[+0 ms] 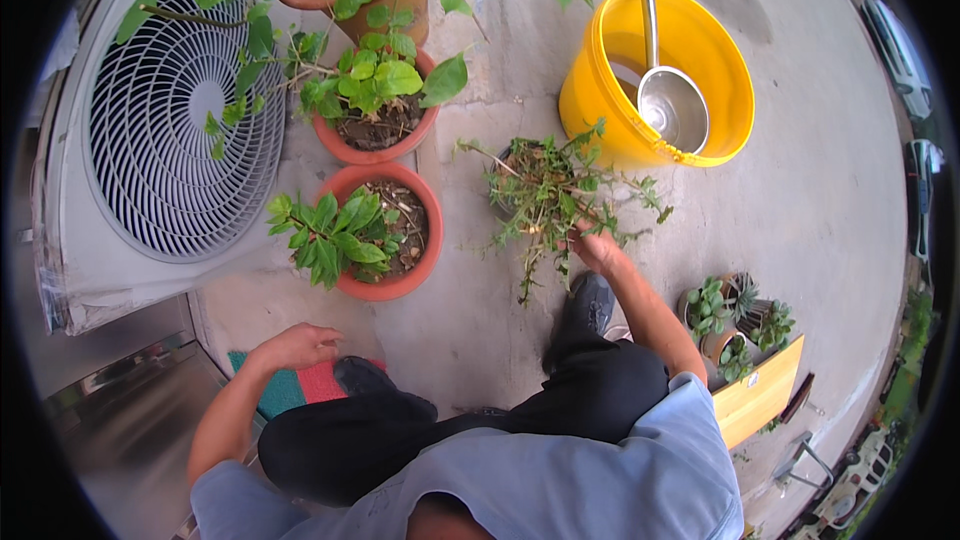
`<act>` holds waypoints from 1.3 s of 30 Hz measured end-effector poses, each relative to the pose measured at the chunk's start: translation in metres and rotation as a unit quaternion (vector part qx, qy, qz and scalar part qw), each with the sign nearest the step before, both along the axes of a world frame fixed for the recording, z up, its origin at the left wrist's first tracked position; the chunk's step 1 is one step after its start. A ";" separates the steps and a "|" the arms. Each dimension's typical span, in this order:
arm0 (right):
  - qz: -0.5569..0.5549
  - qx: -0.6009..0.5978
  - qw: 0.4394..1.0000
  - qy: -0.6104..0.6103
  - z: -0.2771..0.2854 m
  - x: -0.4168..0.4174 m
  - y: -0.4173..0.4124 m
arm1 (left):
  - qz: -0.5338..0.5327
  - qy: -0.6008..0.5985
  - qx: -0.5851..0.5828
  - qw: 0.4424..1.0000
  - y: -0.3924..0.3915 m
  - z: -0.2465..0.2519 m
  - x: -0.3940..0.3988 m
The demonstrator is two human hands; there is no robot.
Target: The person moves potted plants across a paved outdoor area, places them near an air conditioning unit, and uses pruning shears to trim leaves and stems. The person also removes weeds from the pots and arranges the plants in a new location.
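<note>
My right hand (596,246) reaches into the near side of a straggly leafy plant (551,187). Leaves and stems hide its fingertips, so whether it grips the plant or its pot cannot be told. The plant's thin stems spread over a dark pot (501,178), most of which is covered. Lower left, my left hand (304,345) hangs above the ground beside my shoe, empty, with fingers loosely bent. Nearest to it lies a red and green mat (281,382). Just beyond the straggly plant stands a yellow bucket (592,90), with a metal ladle (673,109) leaning inside it.
Two terracotta pots (431,240) with green plants stand left of centre, with more pots behind. An outdoor air-conditioner unit (187,120) lines the left side. Small potted succulents (705,307) and a wooden board (757,397) are at right. Parked vehicles (896,52) show at the far rim.
</note>
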State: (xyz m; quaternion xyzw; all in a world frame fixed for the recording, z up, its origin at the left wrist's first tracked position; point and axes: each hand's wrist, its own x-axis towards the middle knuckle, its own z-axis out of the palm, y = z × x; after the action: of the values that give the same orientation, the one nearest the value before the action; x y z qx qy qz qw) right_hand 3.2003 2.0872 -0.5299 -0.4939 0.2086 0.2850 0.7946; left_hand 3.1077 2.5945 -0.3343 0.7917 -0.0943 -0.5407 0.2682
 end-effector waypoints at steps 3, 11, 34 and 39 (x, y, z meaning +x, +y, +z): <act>0.037 -0.032 0.999 0.019 -0.019 0.017 -0.008 | -0.031 0.007 -0.009 0.999 -0.032 0.032 0.014; -0.004 -0.015 1.000 0.003 -0.019 0.040 0.010 | -0.070 -0.010 -0.071 0.995 -0.106 0.086 0.024; 0.091 -0.185 0.974 -0.094 0.063 0.024 0.018 | 0.085 -0.166 -0.127 0.974 -0.197 0.098 -0.006; 0.031 -0.147 0.989 0.008 0.140 0.013 0.027 | 0.174 -0.158 -0.110 0.966 -0.180 0.076 -0.028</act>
State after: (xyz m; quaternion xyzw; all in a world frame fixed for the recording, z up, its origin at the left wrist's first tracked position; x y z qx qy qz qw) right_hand 3.2131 2.1139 -0.3902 -0.6094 0.2394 0.2795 0.7023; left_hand 3.0798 2.4141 -0.2581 0.8369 -0.0551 -0.3400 0.4253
